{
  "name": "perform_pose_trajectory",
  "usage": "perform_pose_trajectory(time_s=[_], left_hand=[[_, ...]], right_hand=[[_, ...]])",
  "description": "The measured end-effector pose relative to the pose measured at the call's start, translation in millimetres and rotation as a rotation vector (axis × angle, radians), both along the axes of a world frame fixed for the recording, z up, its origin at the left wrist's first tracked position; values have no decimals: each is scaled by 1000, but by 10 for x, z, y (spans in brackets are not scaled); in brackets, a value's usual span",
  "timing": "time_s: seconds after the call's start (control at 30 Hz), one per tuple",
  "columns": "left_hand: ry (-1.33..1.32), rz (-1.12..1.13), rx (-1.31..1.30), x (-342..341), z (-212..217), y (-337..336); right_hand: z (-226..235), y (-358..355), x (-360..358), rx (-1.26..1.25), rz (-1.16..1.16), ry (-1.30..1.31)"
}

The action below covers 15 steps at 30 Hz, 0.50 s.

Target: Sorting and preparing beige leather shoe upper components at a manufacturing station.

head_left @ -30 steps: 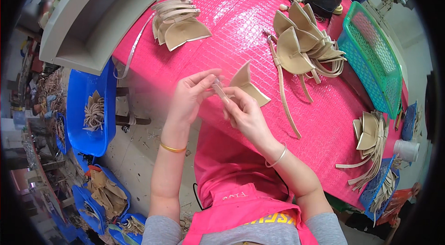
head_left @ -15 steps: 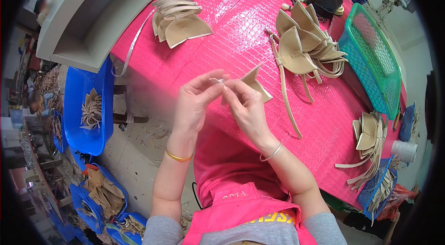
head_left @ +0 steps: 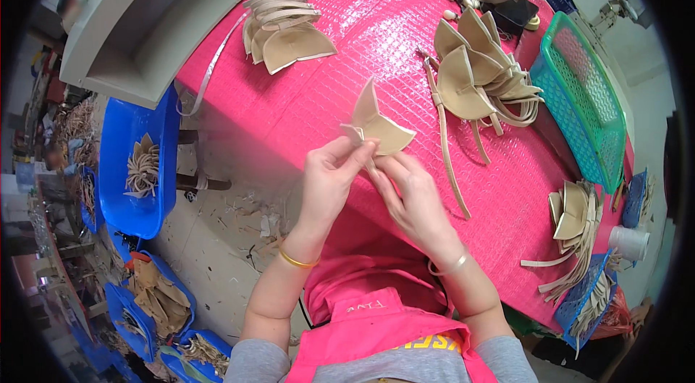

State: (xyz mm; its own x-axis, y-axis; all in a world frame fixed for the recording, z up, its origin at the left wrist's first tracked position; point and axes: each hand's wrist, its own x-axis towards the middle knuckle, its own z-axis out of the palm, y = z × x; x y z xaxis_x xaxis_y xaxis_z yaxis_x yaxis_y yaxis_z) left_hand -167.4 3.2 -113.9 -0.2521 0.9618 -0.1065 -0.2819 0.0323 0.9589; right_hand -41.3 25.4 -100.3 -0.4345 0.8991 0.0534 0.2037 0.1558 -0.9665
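Beige and pale-edged, the sandal heel piece [head_left: 389,134] is at the frame's centre, its narrow strap [head_left: 351,129] apparently pinched between thumb and fingers of the left hand [head_left: 327,177]; the right hand [head_left: 414,193] curls just below, its hold hidden. A loosened pinch could let the strap twist or slip.

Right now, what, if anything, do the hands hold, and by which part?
The left hand pinches the beige pointed piece near its end closest to the person. The right hand is there too; its exact grip cannot be told.
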Motion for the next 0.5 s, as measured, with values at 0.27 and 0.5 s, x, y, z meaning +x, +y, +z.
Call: perform_pose_trajectory(time_s=[0.27, 0.5], left_hand=[[-17, -322, -42, -69, 10, -6], [-283, -208, -106, -32, 15, -29]], right_hand=[[67, 344, 94, 422, 90, -57], [-180, 128, 263, 904, 121, -125]])
